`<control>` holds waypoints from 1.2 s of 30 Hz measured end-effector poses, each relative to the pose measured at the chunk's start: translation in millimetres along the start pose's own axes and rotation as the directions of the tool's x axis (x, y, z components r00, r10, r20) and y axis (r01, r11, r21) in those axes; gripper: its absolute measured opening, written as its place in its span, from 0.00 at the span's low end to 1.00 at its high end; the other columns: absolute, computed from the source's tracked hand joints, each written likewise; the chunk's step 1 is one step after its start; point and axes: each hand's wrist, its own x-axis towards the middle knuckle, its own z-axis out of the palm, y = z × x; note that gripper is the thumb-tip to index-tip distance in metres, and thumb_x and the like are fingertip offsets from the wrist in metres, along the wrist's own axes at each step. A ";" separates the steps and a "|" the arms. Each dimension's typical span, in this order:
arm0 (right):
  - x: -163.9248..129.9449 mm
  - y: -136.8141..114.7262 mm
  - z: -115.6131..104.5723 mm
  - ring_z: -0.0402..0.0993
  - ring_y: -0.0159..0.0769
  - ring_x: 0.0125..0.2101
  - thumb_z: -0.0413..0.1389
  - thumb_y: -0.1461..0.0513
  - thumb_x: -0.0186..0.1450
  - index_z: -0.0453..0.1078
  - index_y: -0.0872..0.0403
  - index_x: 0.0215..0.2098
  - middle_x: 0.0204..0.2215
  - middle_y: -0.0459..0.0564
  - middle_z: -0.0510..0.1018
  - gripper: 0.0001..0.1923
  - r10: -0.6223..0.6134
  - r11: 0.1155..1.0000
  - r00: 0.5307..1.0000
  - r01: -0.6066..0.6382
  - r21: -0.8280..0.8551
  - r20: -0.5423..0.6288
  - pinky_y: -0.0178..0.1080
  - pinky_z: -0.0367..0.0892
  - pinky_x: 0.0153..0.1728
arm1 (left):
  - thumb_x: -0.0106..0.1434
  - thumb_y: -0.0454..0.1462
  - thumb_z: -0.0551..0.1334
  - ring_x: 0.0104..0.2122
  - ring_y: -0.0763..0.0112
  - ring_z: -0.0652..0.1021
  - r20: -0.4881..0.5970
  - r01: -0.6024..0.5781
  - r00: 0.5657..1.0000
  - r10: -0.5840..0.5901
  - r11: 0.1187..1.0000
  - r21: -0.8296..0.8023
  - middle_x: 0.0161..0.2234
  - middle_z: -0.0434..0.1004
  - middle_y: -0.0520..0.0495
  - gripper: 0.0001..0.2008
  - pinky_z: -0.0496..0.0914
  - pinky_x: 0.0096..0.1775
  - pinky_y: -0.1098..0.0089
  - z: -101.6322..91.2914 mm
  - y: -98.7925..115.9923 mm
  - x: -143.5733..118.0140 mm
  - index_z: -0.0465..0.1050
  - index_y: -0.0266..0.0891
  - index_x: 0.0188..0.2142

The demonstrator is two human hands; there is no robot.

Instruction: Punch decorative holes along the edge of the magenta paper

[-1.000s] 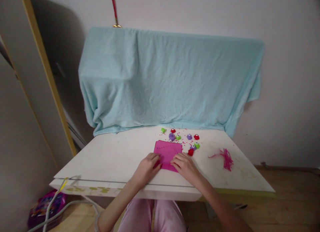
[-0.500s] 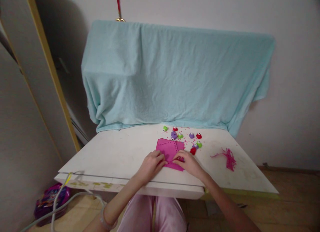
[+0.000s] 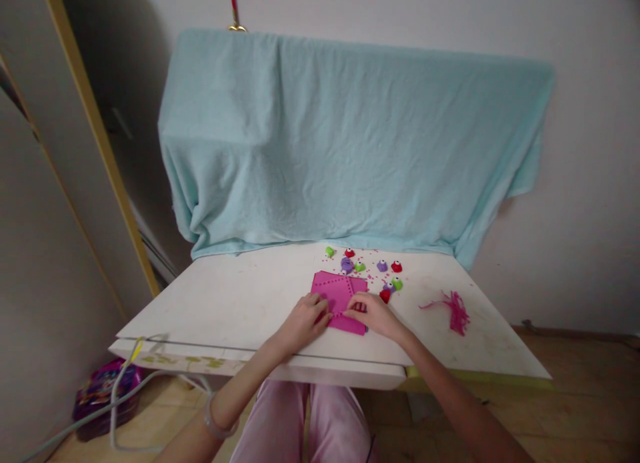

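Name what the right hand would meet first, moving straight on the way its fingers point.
Probably the left hand, facing the right hand across part of the pink sheet; heights are hard to judge.

We have the sheet (image 3: 336, 290) on the table (image 3: 225, 304), under the left hand (image 3: 303, 318) and right hand (image 3: 376, 314). Small figures (image 3: 359, 267) lie beyond the right hand; strands (image 3: 457, 311), well right of it. Cloth (image 3: 375, 150) hangs behind, beyond both hands; cable (image 3: 113, 410), left of the left hand.
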 end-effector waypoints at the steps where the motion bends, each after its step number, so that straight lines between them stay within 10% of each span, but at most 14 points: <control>1: 1.0 0.9 0.6 0.69 0.32 0.27 0.59 0.55 0.61 0.72 0.54 0.29 0.26 0.45 0.74 0.10 0.002 1.000 1.000 -0.002 -0.004 0.002 0.33 0.62 0.28 | 0.66 0.38 0.53 0.36 0.66 0.69 0.002 -0.004 1.000 0.004 1.000 0.004 0.34 0.67 0.47 0.07 0.64 0.41 0.66 0.7 -0.6 0.2 0.67 0.39 0.34; 36: 16.6 -2.1 -5.4 0.72 0.33 0.27 0.61 0.56 0.58 0.73 0.54 0.27 0.25 0.46 0.76 0.09 0.020 0.996 0.994 -0.010 -0.086 0.110 0.33 0.62 0.27 | 0.66 0.39 0.54 0.39 0.65 0.68 0.063 -0.032 0.997 0.034 0.999 -0.029 0.38 0.65 0.45 0.06 0.65 0.43 0.65 1.5 -9.0 4.7 0.66 0.39 0.35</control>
